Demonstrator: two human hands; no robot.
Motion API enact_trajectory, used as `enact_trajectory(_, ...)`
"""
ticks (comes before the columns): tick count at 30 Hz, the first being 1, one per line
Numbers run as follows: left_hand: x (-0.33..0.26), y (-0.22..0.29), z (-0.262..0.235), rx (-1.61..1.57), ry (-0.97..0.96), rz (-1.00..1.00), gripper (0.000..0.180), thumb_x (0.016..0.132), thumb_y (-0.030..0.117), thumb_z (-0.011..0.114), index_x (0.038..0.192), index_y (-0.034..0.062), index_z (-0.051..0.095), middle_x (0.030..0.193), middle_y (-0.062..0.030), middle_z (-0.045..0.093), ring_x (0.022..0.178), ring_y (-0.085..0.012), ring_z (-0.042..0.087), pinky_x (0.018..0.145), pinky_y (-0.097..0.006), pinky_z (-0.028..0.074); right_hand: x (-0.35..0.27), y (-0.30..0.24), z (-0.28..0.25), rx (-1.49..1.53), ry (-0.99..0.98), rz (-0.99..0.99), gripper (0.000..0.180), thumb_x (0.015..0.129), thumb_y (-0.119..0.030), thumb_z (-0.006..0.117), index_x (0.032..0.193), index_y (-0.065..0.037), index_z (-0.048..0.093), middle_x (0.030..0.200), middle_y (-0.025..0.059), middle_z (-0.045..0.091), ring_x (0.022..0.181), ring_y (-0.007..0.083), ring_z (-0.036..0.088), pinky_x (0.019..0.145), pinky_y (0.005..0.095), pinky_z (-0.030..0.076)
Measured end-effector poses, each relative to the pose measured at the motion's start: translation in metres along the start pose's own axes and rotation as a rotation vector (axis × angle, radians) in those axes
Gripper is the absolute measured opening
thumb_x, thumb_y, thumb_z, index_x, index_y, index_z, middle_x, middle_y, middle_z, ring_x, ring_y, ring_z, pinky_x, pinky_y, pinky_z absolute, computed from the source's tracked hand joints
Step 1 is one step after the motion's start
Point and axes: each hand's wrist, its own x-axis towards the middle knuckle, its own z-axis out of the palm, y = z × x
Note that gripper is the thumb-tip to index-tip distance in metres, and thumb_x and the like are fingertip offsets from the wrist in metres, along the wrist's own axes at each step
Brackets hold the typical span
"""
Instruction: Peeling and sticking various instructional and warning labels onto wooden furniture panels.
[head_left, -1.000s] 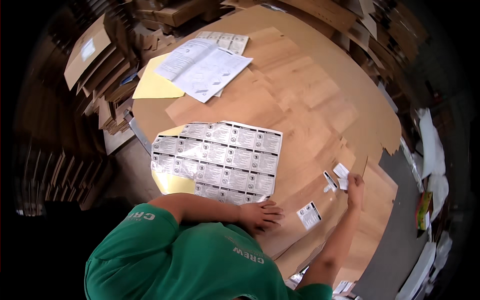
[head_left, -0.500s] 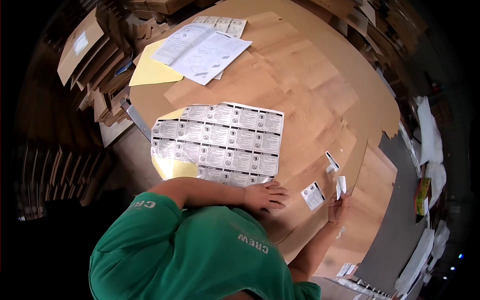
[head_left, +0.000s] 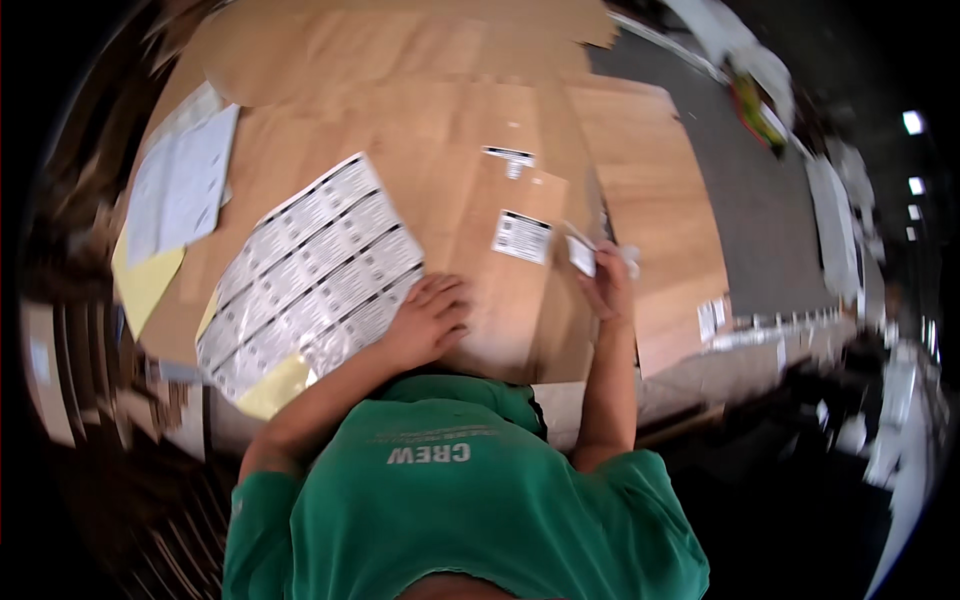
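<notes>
My left hand (head_left: 428, 320) lies flat on the wood-grain table, its fingers stretched out beside the lower right edge of a large sheet of labels (head_left: 315, 265). The sheet carries rows of black-headed white labels and shows yellow backing at its lower corner. In my right hand (head_left: 610, 288) a small white label (head_left: 581, 256) is pinched between thumb and fingers, slightly raised and tilted. Just left of it, a single warning label (head_left: 522, 237) rests on the wood-grain surface. Farther off lies a smaller label piece (head_left: 510, 157).
Papers (head_left: 180, 185) lie over a yellow sheet (head_left: 147, 282) on the far left. A separate wood-grain panel (head_left: 655, 200) reaches right, beside a grey surface (head_left: 755, 185). White wrapped material (head_left: 833, 220) lines the right edge. Stacked cardboard (head_left: 60, 370) stands at the left.
My view has swung to the right, so the sheet and papers appear turned and farther left. My right hand still pinches the small label; my left still rests flat near the sheet.
</notes>
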Motion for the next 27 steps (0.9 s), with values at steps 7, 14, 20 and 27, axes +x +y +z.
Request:
enact_trajectory(7, 0.003, 0.006, -0.01, -0.697, 0.187, -0.67, 0.038, 0.089, 0.028, 0.06, 0.12, 0.0068, 0.057, 0.124, -0.0112, 0.054, 0.113, -0.0217, 0.053, 0.089, -0.038, 0.046, -0.023, 0.032, 0.059, 0.062, -0.091, 0.39, 0.005, 0.086, -0.01, 0.06, 0.087, -0.005, 0.06, 0.073, 0.0037, 0.06, 0.061, 0.0114, 0.056, 0.05, 0.024, 0.044)
enact_trajectory(14, 0.021, 0.005, -0.027, -1.476, -0.087, -0.776, 0.048, 0.094, 0.03, 0.051, 0.135, 0.0059, 0.04, 0.124, -0.0137, 0.052, 0.107, -0.0219, 0.056, 0.084, -0.036, 0.051, -0.041, 0.023, 0.102, -0.227, -0.538, 0.489, 0.009, 0.082, -0.008, 0.064, 0.083, -0.004, 0.056, 0.072, -0.0001, 0.058, 0.061, 0.005, 0.052, 0.05, 0.0203, 0.039)
enact_trajectory(20, 0.009, 0.032, -0.033, -1.199, -0.031, -0.785, 0.043, 0.082, 0.002, 0.065, 0.123, -0.0007, 0.053, 0.108, -0.0076, 0.063, 0.095, -0.0139, 0.06, 0.083, -0.026, 0.048, -0.049, 0.027, 0.114, -0.472, -0.455, 0.109, 0.01, 0.081, -0.007, 0.062, 0.088, -0.003, 0.055, 0.078, 0.002, 0.057, 0.071, 0.0087, 0.056, 0.06, 0.023, 0.045)
enact_trajectory(27, -0.009, 0.037, 0.016, -1.333, 0.091, -0.663, 0.028, 0.081, 0.005, 0.066, 0.109, 0.0029, 0.063, 0.099, -0.0044, 0.064, 0.091, -0.0123, 0.058, 0.079, -0.026, 0.049, -0.095, 0.004, 0.11, -0.555, -0.289, 0.357, 0.032, 0.083, -0.004, 0.063, 0.114, 0.002, 0.057, 0.091, 0.0063, 0.063, 0.077, 0.0094, 0.058, 0.066, 0.0214, 0.046)
